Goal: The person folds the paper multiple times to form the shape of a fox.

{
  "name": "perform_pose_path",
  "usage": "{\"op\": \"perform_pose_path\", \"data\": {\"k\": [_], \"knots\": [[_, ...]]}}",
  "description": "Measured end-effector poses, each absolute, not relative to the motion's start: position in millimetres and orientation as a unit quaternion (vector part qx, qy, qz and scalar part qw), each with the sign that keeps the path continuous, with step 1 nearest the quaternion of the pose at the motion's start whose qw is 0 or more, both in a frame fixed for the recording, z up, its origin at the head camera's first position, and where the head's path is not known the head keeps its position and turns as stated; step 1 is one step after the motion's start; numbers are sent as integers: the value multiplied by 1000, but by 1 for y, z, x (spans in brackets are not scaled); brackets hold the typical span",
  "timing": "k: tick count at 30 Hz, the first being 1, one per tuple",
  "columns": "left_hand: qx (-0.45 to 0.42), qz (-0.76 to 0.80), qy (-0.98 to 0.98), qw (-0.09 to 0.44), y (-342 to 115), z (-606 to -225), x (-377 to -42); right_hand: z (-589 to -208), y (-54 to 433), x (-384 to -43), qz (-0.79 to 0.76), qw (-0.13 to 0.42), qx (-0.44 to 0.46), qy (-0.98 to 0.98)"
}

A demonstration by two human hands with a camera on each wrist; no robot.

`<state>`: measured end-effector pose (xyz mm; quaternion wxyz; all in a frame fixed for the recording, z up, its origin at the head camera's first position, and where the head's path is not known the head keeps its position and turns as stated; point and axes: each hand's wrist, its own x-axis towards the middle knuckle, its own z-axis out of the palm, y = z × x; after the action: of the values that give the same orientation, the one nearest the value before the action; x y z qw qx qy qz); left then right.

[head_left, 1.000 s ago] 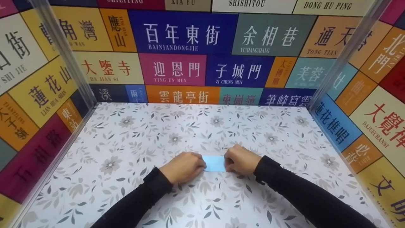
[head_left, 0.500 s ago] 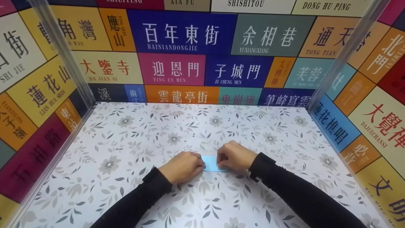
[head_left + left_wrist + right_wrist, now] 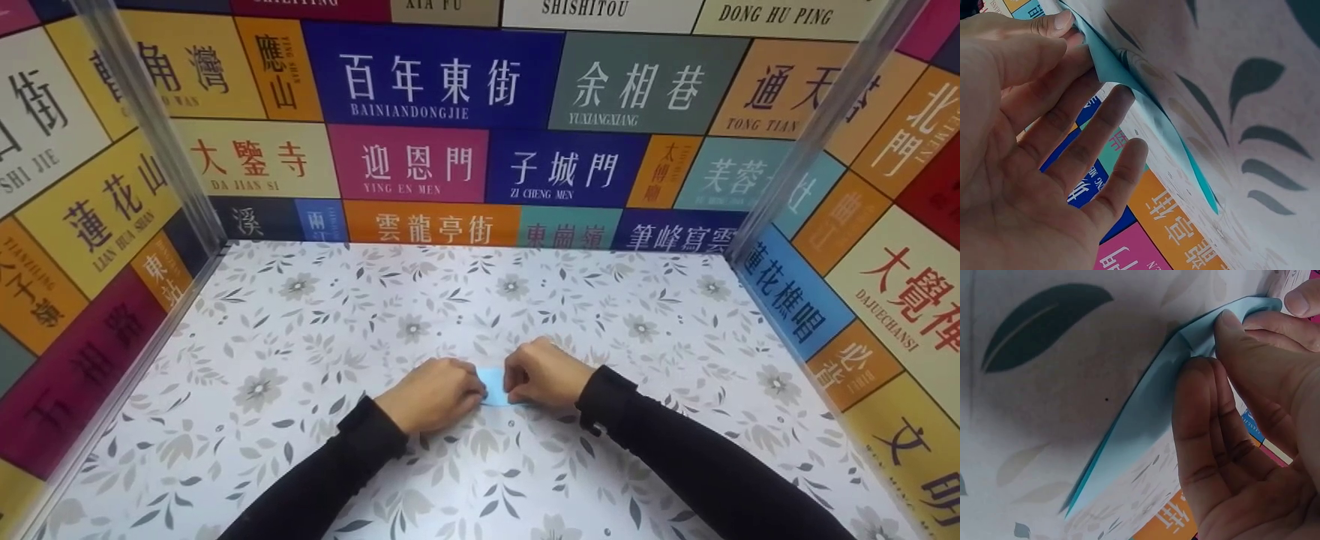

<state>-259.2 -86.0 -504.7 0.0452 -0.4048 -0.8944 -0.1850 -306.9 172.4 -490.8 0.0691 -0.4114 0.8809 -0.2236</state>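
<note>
Paper [image 3: 493,386] looks part-folded, its bend not yet flat; my left grip [image 3: 439,394] and right grip [image 3: 550,373] both pinch it.

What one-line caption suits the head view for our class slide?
Left hand and right hand hold blue paper on a floral table, colourful signs behind.

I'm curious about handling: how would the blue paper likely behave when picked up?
The blue paper is probably light, judging by its thin edges. It likely flexes easily rather than staying stiff, since it visibly curves beside the right hand.
</note>
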Motion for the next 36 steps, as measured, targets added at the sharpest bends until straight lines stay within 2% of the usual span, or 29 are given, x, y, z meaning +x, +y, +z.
{"op": "perform_pose_path", "data": {"k": [15,23,36], "knots": [[-398,-194,-895,59,-82,-505,-259,-499,176,-303,-272,61,-378,883],[-394,-193,-896,66,-82,-505,-259,-499,177,-295,-231,13,-407,883],[-352,-199,-913,50,-74,-501,-271,-500,175,-283,-196,-29,-443,874]]}}
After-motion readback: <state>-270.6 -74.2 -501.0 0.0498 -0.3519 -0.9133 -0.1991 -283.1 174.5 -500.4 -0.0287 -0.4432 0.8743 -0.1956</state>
